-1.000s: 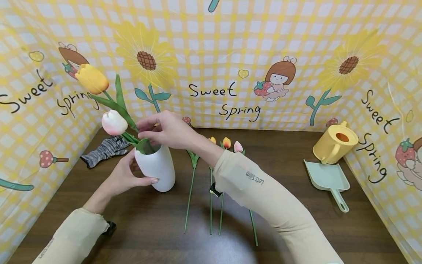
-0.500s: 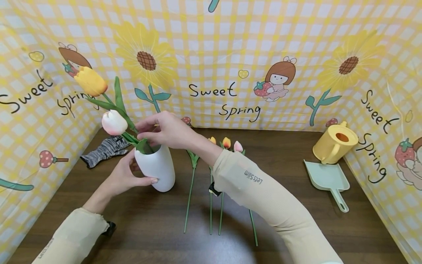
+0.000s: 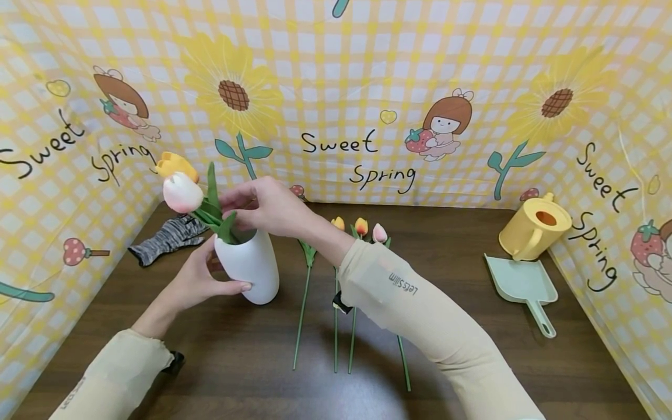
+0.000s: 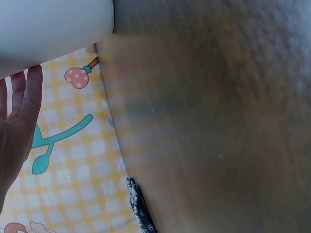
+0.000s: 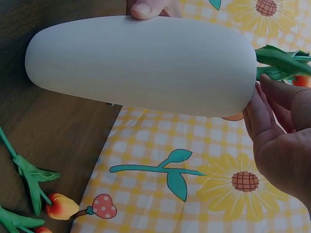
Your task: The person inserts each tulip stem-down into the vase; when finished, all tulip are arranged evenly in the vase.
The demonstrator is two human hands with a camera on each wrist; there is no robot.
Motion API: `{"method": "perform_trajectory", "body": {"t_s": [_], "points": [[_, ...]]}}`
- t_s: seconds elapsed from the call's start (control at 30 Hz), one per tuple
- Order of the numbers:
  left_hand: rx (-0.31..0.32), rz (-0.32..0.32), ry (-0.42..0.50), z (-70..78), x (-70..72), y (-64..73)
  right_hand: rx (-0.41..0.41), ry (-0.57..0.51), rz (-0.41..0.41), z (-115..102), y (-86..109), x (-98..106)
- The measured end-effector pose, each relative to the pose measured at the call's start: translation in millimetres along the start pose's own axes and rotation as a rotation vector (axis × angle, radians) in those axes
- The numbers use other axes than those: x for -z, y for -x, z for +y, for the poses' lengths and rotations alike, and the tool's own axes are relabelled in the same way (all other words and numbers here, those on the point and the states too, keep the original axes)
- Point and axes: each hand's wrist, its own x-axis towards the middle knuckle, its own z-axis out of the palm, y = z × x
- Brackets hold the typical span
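Within head view only: white tulip

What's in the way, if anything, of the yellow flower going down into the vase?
Nothing visible clearly blocks the yellow flower. The white flower and a green leaf share the mouth of the white vase, and the right hand partly hides the opening.

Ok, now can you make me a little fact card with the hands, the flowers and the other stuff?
Left hand: grips the white vase
Right hand: at the vase's mouth, seems to pinch the yellow tulip by its greenery
Other bloom above vase: white-and-pink tulip
On table: at least four loose tulips
Far left: grey glove
Far right: yellow watering can, mint dustpan
Backdrop: yellow checked cloth saying "Sweet Spring"
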Motion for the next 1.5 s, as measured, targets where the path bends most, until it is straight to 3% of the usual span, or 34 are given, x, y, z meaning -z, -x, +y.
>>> {"method": "perform_trajectory", "body": {"t_s": [0.1,0.17,0.33,0.47,0.67,0.97,1.2,1.33,1.5], "points": [[-0.012,-0.005,0.009,-0.1,-0.4,-1.0,0.019,0.044,0.009,1.2,1.2,2.4],[-0.028,-0.005,0.015,0.4,-1.0,-1.5,0.017,0.006,0.02,0.6,2.7,4.3],[-0.051,0.003,0.028,1.7,-2.2,-2.2,-0.036,-0.253,0.068,-4.2,14.9,15.8],[-0.051,0.016,0.031,1.1,-2.8,-2.6,-0.036,-0.339,0.124,-2.7,36.8,32.4],[-0.057,0.025,0.022,-0.4,-1.9,-3.2,-0.057,-0.326,0.212,12.0,81.5,60.2],[-0.059,0.022,0.011,0.7,-3.1,-2.0,-0.272,-0.275,0.343,70.0,159.4,79.6],[-0.058,0.015,0.025,0.1,-3.5,-2.3,-0.442,-0.264,0.365,122.5,208.9,83.7],[-0.071,0.015,0.004,-1.2,-5.0,-3.0,-0.532,-0.241,0.355,141.6,228.0,86.4],[-0.074,0.025,-0.023,-1.6,-4.3,-1.6,-0.628,-0.217,0.324,160.1,235.9,86.1]]}}
